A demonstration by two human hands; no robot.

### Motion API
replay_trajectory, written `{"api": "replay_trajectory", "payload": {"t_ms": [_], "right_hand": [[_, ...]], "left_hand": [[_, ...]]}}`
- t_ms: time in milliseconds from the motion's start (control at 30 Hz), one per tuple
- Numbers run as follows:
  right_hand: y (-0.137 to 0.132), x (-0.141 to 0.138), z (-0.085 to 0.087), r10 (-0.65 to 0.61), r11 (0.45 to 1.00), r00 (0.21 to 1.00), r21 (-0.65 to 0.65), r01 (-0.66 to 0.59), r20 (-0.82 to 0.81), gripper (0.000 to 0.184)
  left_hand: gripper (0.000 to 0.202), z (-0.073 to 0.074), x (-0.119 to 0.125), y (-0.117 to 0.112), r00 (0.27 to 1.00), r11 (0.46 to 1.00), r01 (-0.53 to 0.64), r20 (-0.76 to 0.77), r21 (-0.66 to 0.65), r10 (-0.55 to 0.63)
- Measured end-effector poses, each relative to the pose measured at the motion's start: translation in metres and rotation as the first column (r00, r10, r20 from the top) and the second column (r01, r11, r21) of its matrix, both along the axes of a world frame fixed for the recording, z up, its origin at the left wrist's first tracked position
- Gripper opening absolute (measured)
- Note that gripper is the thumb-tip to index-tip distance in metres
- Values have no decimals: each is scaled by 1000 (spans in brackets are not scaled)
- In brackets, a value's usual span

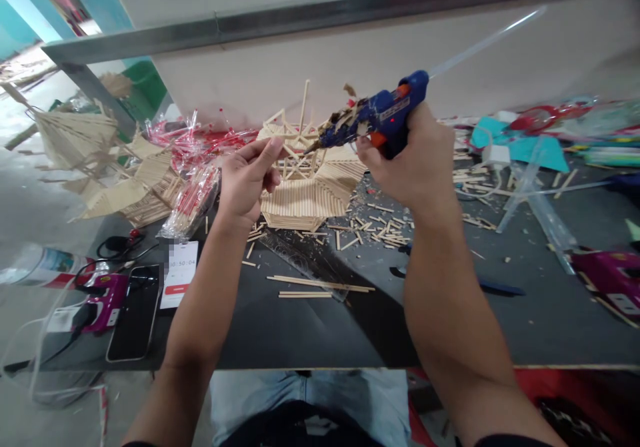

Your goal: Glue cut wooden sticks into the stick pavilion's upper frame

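My right hand (415, 160) is wrapped around a blue hot glue gun (385, 117) with an orange trigger and a clear glue stick (490, 40) out of its back. Scraps of wood and dried glue cling to the gun's front. With thumb and fingers pinched, my left hand (253, 177) holds what looks like a short thin wooden stick (290, 150), close to the gun's nozzle. Right behind stands a model pavilion of wooden sticks (313, 194), with a slatted roof-like skirt, a lattice middle and one upright stick on top. My left hand partly hides it.
Loose sticks (325, 284), a clear ruler (290, 257) and stick offcuts (385, 230) lie on the dark table (310, 334). Another stick model (100, 160) and bagged red-tipped sticks (193, 200) stand left. Two phones (135, 314), cables and a purple power strip (105, 304) lie front left.
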State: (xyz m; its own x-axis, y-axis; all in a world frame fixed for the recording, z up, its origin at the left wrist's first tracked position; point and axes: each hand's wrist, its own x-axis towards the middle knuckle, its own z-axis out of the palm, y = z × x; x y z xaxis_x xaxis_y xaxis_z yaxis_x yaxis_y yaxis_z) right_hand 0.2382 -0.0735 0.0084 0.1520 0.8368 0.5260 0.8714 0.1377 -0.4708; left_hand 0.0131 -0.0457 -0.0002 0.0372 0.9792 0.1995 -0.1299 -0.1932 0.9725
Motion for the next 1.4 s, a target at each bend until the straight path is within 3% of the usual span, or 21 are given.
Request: {"api": "replay_trajectory", "payload": {"t_ms": [100, 200, 400, 667, 1133, 1400], "right_hand": [[4, 3, -6, 23, 996, 1000, 89, -22, -17, 39], [6, 4, -9, 74, 991, 997, 115, -72, -10, 38], [8, 3, -10, 105, 993, 994, 60, -106, 6, 32], [6, 2, -6, 100, 995, 994, 17, -100, -40, 47], [0, 3, -4, 118, 993, 993, -4, -118, -6, 47], [-1, 4, -3, 124, 992, 992, -31, -125, -36, 49]], "left_hand": [[27, 2, 6, -3, 983, 995, 5, 185, -101, 14], [22, 4, 6, -4, 970, 989, 22, 242, -145, 14], [21, 6, 6, -5, 975, 983, -1, 220, -184, 43], [25, 7, 8, -5, 979, 982, -5, 197, -190, 43], [22, 3, 6, -3, 994, 981, -47, 86, -186, 64], [21, 4, 7, -4, 993, 983, -45, 104, -176, 64]]}}
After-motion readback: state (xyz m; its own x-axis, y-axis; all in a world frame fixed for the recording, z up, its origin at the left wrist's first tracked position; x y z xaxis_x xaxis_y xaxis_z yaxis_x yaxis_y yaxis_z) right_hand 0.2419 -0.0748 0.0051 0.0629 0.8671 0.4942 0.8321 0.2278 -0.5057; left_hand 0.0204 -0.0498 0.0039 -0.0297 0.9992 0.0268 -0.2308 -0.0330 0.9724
